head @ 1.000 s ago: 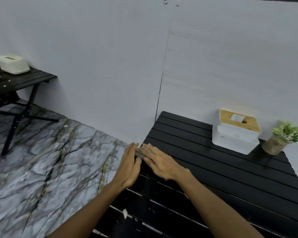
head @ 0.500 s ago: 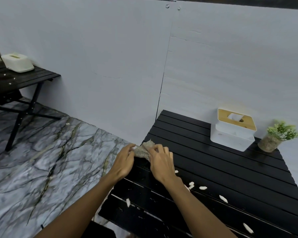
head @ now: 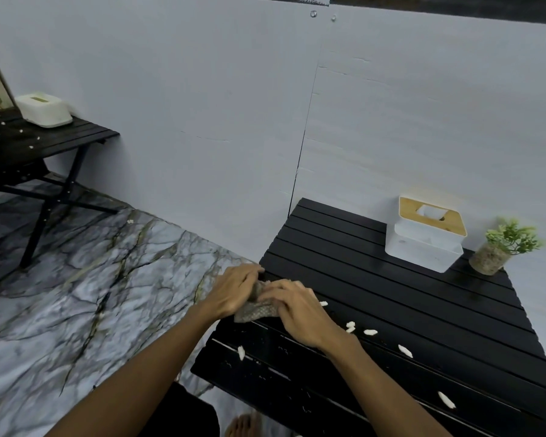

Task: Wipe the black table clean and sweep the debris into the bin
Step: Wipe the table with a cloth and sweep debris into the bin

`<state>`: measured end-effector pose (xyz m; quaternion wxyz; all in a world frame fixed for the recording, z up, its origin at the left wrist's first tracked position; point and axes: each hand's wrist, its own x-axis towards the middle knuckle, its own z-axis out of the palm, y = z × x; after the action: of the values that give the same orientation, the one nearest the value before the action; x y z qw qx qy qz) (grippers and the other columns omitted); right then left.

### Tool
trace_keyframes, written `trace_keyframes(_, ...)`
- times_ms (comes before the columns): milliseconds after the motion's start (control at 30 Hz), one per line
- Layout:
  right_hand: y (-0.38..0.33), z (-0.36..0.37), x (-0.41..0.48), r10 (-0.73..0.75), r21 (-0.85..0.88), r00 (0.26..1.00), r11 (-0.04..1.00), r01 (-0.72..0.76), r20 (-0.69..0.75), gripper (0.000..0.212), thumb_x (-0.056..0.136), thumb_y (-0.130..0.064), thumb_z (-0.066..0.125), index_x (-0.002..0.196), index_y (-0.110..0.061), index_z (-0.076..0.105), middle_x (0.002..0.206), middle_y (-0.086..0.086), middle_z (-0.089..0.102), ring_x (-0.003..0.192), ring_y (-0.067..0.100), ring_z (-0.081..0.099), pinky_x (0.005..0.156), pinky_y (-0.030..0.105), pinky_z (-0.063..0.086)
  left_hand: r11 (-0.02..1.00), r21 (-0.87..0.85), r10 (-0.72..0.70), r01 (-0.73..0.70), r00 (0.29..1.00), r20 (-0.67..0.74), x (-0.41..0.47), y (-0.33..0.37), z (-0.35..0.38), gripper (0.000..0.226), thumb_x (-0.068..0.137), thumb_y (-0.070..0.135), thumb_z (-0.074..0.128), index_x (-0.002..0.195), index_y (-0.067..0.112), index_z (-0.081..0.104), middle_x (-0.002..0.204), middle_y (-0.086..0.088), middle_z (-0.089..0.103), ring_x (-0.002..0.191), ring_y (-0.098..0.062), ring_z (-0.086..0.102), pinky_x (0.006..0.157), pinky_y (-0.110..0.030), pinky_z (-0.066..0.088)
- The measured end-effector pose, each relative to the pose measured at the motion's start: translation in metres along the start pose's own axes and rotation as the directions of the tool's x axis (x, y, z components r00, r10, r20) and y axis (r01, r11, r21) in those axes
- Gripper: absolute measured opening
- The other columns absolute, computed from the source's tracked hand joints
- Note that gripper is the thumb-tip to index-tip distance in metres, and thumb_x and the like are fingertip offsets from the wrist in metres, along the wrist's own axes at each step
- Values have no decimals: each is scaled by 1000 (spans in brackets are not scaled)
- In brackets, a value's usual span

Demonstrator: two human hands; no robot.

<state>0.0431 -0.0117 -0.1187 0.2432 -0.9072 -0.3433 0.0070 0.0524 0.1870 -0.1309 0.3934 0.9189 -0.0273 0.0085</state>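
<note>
A black slatted table [head: 391,304] fills the right half of the head view. At its left edge my left hand [head: 234,290] and my right hand [head: 300,310] both grip a small grey cloth [head: 256,310], which shows between and below them. Several white bits of debris [head: 370,332] lie scattered on the slats to the right of my right hand and near the front edge. No bin is in view.
A white tissue box with a wooden lid [head: 424,238] and a small potted plant [head: 501,247] stand at the table's far side by the wall. A second black table [head: 29,143] with a white box [head: 43,110] stands at far left. Marbled floor [head: 76,294] lies between.
The view has pulled back, so white debris on the slats now shows. Both hands went from lying flat at the table's left edge to gathering the grey cloth between them.
</note>
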Motion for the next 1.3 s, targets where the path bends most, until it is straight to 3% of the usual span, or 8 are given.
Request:
trace_keyframes(100, -7, 9, -11, 144, -82, 969, 983, -164, -201, 29, 102, -31, 46, 129, -29, 57, 133, -11, 53, 124, 14, 44, 104, 36, 39, 998, 64, 10, -13, 999, 38, -2, -3, 2, 59, 93, 50, 16, 127, 32, 60, 145, 16, 46, 136, -9, 34, 113, -34, 19)
trace_keyframes(200, -18, 25, -13, 184, -174, 973, 963, -207, -141, 45, 101, -45, 33, 139, -28, 51, 140, -6, 49, 130, 20, 41, 109, 42, 37, 998, 63, -7, 3, 997, 76, -5, -7, -1, 62, 91, 56, 11, 131, 40, 55, 149, 22, 39, 141, -5, 25, 118, -45, 12)
trace_keyframes(300, -19, 30, -13, 172, -199, 979, 961, -190, -105, 53, 100, -49, 20, 141, -32, 48, 144, -8, 46, 135, 21, 37, 112, 43, 32, 999, -13, -40, 42, 991, 131, -6, -10, -5, 70, 86, 66, 6, 134, 43, 52, 152, 25, 33, 144, -5, 16, 118, -42, 5)
trace_keyframes(567, -24, 16, -23, 61, -130, 996, 990, -53, 58, 44, 104, -49, 29, 145, -40, 42, 159, -11, 34, 154, 23, 13, 125, 51, 3, 970, -175, -130, 166, 972, 197, -1, -8, -11, 56, 95, 60, 17, 130, 43, 57, 147, 24, 42, 146, -6, 15, 120, -46, 9)
trace_keyframes(667, -39, 18, -26, 56, -225, 994, 971, -76, -93, 38, 102, -43, 37, 136, -34, 53, 149, -2, 45, 144, 28, 31, 120, 48, 26, 947, -261, -129, 189, 964, 231, -1, -7, -13, 64, 86, 68, 15, 133, 44, 51, 136, 25, 54, 142, -7, 27, 116, -41, 20)
trace_keyframes(767, -55, 30, -27, 0, -288, 994, 957, -32, -108, 34, 102, -42, 37, 127, -33, 58, 132, 3, 52, 125, 27, 46, 107, 45, 39, 927, -310, -134, 211, 959, 251, 0, -5, -13, 52, 102, 52, 16, 141, 35, 47, 135, 20, 56, 135, -6, 35, 104, -31, 22)
trace_keyframes(1000, -59, 39, -30, 11, -217, 996, 976, 8, 89, 48, 106, -48, 16, 143, -34, 43, 162, 9, 24, 154, 33, 10, 125, 52, 6, 921, -305, -155, 242, 947, 282, 5, -4, -14, 53, 104, 48, 16, 144, 28, 44, 139, 13, 55, 127, -3, 37, 103, -29, 20)
trace_keyframes(1300, -62, 35, -37, -127, -84, 984, 987, 138, 122, 38, 107, -42, 27, 136, -34, 51, 155, -4, 37, 151, 19, 17, 123, 42, 16, 927, -293, -149, 235, 946, 289, 4, -5, -14, 55, 101, 55, 17, 140, 32, 48, 145, 12, 50, 134, -6, 33, 105, -29, 17)
